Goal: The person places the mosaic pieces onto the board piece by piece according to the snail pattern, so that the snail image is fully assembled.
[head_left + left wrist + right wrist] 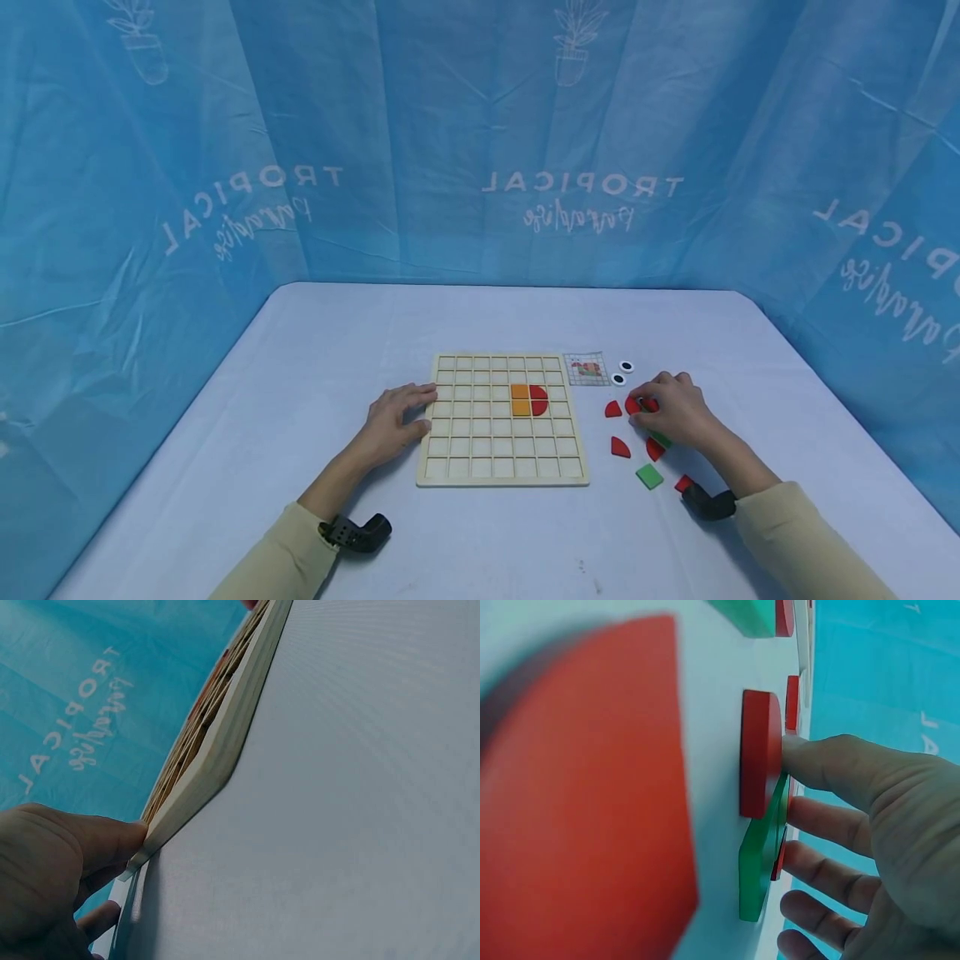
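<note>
My left hand [396, 419] is at the left edge of a pale wooden grid board [491, 477]. In the left wrist view the thumb [112, 841] touches the board's rim. Two orange squares [520, 400] and two red quarter-circles [537, 400] sit side by side in the board's cells. Right of the board, my right hand [678, 411] reaches down over loose pieces, fingers spread. Its thumb and index finger are on either side of a red piece [632, 405]; a firm pinch is not visible. A green piece [759, 866] lies below the thumb in the right wrist view.
A small picture card [587, 369] lies against the board's right edge. Beside it are two white rings with black centres [618, 379]. Red quarter-circles [620, 447] and a green square [649, 476] are scattered nearer me. Blue curtains [480, 233] surround the white table [337, 325].
</note>
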Tool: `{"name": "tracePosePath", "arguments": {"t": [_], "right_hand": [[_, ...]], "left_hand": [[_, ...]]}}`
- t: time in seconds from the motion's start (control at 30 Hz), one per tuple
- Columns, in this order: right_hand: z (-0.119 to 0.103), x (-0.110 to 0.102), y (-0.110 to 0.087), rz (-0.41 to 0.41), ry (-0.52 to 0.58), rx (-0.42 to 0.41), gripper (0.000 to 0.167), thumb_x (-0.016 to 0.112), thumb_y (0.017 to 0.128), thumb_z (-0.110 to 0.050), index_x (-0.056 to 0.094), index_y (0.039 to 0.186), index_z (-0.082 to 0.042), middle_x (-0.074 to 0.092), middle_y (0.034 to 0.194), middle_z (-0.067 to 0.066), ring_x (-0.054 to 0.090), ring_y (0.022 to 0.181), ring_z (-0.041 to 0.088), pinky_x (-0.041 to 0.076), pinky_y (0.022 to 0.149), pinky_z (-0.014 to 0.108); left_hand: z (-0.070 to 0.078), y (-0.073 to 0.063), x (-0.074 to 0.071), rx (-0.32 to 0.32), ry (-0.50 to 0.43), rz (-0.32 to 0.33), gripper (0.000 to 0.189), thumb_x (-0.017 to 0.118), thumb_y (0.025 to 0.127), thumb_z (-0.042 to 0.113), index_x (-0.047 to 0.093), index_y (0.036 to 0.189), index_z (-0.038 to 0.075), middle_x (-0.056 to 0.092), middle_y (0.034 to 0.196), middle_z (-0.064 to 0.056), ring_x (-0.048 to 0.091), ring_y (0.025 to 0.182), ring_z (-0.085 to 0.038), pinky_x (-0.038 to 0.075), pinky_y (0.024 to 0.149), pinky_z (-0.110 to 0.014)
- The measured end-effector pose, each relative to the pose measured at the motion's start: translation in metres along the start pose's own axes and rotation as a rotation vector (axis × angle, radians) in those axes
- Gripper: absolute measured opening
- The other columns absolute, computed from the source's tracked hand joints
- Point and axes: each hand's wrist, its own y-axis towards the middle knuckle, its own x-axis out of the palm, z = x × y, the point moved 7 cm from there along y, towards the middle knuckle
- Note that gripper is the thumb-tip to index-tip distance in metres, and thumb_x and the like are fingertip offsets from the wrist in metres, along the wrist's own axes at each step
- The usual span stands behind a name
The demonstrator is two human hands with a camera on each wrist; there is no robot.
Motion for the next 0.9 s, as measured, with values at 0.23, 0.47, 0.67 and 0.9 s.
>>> {"name": "tracePosePath", "arguments": {"t": [0.23, 0.47, 0.67, 0.9], "right_hand": [[0.005, -0.001, -0.003, 0.02, -0.013, 0.025, 0.046, 0.081, 0.069, -0.024, 0.069, 0.111, -0.009, 0.058, 0.112, 0.019, 0.044, 0.106, 0.036, 0.047, 0.076, 0.045], [0.003, 0.0, 0.0, 0.043, -0.018, 0.002, 0.044, 0.081, 0.07, -0.024, 0.07, 0.109, -0.01, 0.058, 0.11, 0.018, 0.044, 0.104, 0.035, 0.046, 0.076, 0.045], [-0.001, -0.001, 0.006, 0.046, -0.01, -0.038, 0.042, 0.081, 0.07, -0.025, 0.07, 0.108, -0.012, 0.059, 0.109, 0.017, 0.045, 0.104, 0.034, 0.044, 0.075, 0.044], [0.005, 0.001, 0.007, -0.002, 0.017, -0.013, 0.044, 0.082, 0.07, -0.025, 0.07, 0.11, -0.012, 0.058, 0.111, 0.017, 0.044, 0.104, 0.034, 0.048, 0.072, 0.039]], "left_hand": [[-0.001, 0.001, 0.0, -0.002, 0.002, 0.004, 0.048, 0.062, 0.087, 0.011, 0.053, 0.133, 0.007, 0.045, 0.147, -0.005, 0.024, 0.143, -0.034, 0.007, 0.115, -0.059], [-0.001, 0.0, 0.001, 0.001, -0.004, 0.005, 0.048, 0.062, 0.086, 0.01, 0.053, 0.133, 0.006, 0.045, 0.147, -0.006, 0.024, 0.143, -0.035, 0.005, 0.115, -0.059], [0.001, -0.002, -0.001, 0.014, -0.003, 0.011, 0.047, 0.061, 0.087, 0.01, 0.053, 0.133, 0.005, 0.045, 0.146, -0.008, 0.024, 0.142, -0.036, 0.006, 0.114, -0.059], [0.002, -0.001, -0.001, -0.002, -0.003, 0.014, 0.047, 0.062, 0.087, 0.01, 0.054, 0.132, 0.006, 0.046, 0.146, -0.007, 0.025, 0.142, -0.034, 0.006, 0.115, -0.058]]}}
